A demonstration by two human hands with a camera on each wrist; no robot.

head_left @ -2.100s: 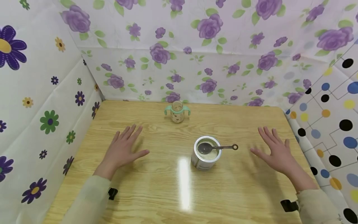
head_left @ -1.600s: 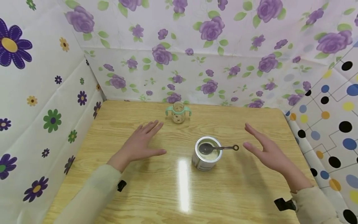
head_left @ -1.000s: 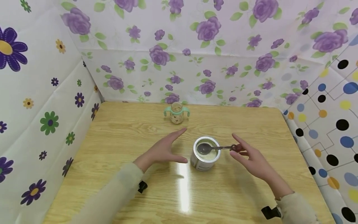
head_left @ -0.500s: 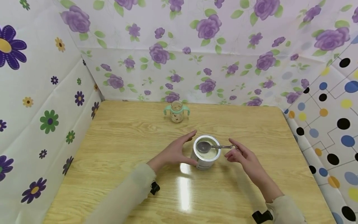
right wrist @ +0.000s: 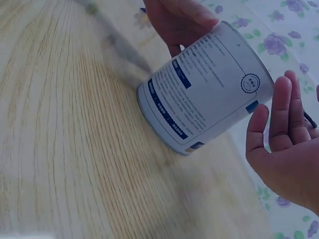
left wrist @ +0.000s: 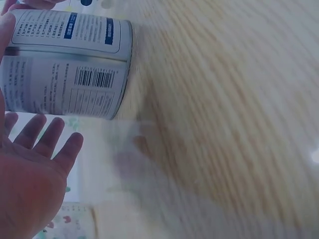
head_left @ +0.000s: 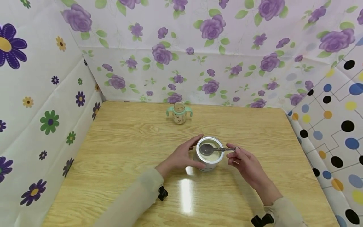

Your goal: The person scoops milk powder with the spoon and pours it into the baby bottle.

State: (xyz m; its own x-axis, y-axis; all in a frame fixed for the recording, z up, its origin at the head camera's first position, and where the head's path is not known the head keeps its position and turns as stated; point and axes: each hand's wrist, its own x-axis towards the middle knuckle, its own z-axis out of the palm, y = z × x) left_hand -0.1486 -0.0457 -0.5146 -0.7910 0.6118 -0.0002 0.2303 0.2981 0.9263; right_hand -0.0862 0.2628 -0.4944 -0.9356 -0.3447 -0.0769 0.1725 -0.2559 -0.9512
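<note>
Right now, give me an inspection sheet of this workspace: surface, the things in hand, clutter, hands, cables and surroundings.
Surface: wooden table, light grain, with a bright glare patch near the front.
Things in hand: open metal tin of pale powder, upright; metal spoon lies across its rim, bowl over the powder, handle pointing right.
Clutter: small baby bottle with mint-green handles at the back edge, apart from the tin.
Hands: left hand curled round the tin's left side; right hand at the spoon handle's end, grip not clear.
Cables: nothing seen.
Surroundings: flowered sheets at the back and left, dotted sheet on the right.
</note>
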